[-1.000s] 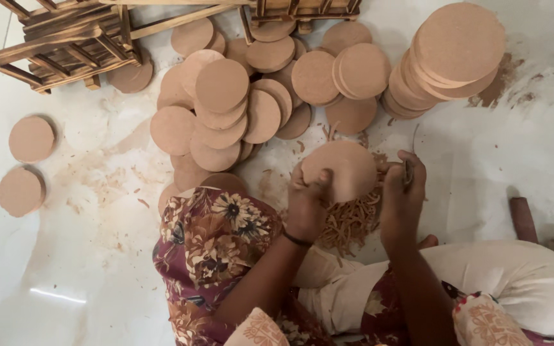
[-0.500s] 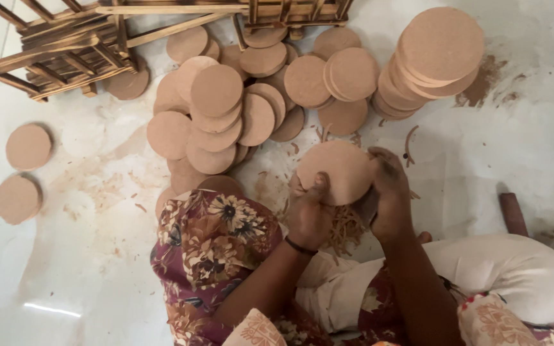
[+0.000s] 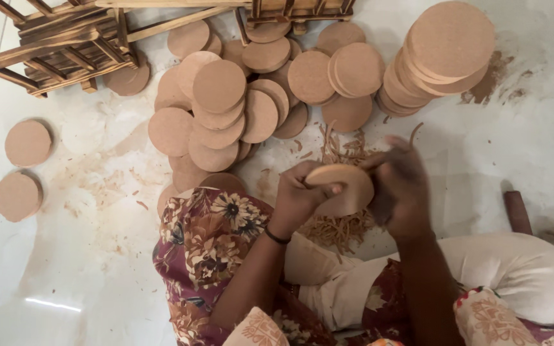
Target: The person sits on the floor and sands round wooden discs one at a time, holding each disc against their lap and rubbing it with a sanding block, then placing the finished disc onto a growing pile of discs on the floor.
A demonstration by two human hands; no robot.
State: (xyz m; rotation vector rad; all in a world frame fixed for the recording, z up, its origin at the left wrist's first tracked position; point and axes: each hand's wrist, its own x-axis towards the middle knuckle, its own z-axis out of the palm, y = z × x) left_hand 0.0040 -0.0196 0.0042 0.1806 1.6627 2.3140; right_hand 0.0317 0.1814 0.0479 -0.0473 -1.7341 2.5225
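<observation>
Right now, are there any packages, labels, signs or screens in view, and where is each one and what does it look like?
None in view: no package, label, sign or screen.
Only plain things show: the round brown disc held between the left hand and right hand, loose brown discs on the pale floor, and a wooden slat frame at top left.

Bright, even daylight; glare streak on the floor (image 3: 49,304); right hand (image 3: 400,192) motion-blurred.

matt wooden disc (image 3: 344,190), glossy floor (image 3: 84,269)
</observation>
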